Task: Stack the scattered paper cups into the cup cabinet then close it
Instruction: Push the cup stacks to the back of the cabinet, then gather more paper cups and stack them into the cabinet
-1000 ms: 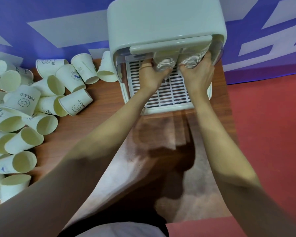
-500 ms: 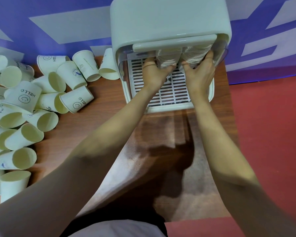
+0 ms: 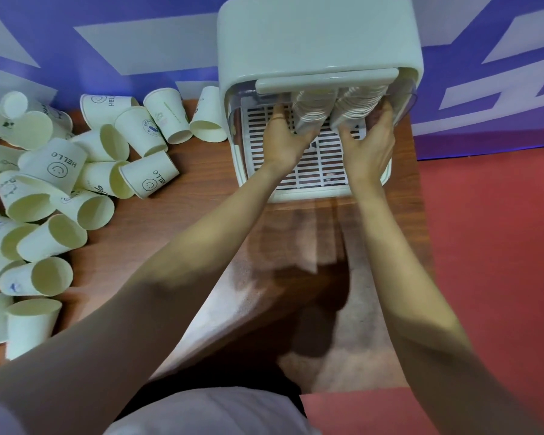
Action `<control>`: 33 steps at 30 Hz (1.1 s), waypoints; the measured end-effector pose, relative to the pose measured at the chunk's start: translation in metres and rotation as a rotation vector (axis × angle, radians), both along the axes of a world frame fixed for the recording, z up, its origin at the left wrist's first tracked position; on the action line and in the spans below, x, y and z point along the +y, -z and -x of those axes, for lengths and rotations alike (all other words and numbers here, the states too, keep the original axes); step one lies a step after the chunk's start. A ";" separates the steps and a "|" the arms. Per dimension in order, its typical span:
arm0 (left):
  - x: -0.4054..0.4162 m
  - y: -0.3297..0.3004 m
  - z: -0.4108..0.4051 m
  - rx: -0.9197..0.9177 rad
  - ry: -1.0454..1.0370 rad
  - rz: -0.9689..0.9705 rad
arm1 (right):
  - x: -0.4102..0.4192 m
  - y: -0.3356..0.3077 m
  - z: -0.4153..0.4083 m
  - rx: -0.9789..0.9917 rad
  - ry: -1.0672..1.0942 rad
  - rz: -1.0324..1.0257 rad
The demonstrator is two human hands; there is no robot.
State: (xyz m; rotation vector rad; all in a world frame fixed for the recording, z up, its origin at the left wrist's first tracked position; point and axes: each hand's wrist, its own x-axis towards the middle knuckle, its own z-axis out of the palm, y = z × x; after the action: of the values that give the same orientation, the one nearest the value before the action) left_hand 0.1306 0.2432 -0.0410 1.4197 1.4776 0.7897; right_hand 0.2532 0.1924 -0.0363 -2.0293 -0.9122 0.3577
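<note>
Paper cups (image 3: 85, 171) lie scattered on the worktop (image 3: 176, 233), left of the open cup cabinet (image 3: 318, 48). Inside it, the left hand (image 3: 285, 139) holds one cup stack (image 3: 311, 111) and the right hand (image 3: 369, 146) holds another (image 3: 355, 105). The cups look light and easy to squash, so hold their sides softly.

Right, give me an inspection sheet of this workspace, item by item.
Surface: wooden table, partly in shadow.
Job's things: cup cabinet open, door raised; two cup stacks inside on the slatted tray.
Clutter: loose paper cups lying scattered left of the cabinet.
Grippers: left hand grips the left stack; right hand grips the right stack.
Cables: nothing seen.
Surroundings: purple-and-white wall, red floor.
</note>
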 end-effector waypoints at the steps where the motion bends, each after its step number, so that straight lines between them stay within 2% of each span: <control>1: -0.005 -0.001 0.005 0.046 0.017 -0.004 | -0.006 -0.003 0.003 -0.021 -0.016 -0.001; 5: -0.039 -0.013 0.036 0.208 0.097 -0.081 | -0.038 -0.016 0.027 -0.116 -0.129 0.014; 10: -0.096 -0.035 0.105 0.229 0.172 -0.367 | -0.078 -0.031 0.075 -0.171 -0.309 0.057; 12: -0.116 -0.041 0.140 0.246 0.178 -0.395 | -0.089 -0.035 0.100 -0.167 -0.379 0.098; 21: -0.192 -0.049 0.324 0.395 -0.038 -0.304 | -0.145 -0.044 0.235 -0.197 -0.716 0.255; 25: -0.229 -0.060 0.397 0.399 -0.101 -0.282 | -0.172 -0.042 0.302 -0.162 -0.911 0.312; 28: -0.249 -0.063 0.447 0.425 -0.196 -0.236 | -0.187 -0.041 0.348 -0.172 -1.087 0.334; 33: -0.266 -0.053 0.518 0.456 -0.239 -0.197 | -0.199 -0.043 0.414 -0.212 -1.312 0.303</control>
State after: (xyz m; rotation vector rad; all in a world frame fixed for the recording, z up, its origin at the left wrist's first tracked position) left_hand -0.3871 -0.0225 0.0124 1.6678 1.9903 0.8075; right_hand -0.1607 -0.0063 0.0066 -1.4332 -2.3656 1.0170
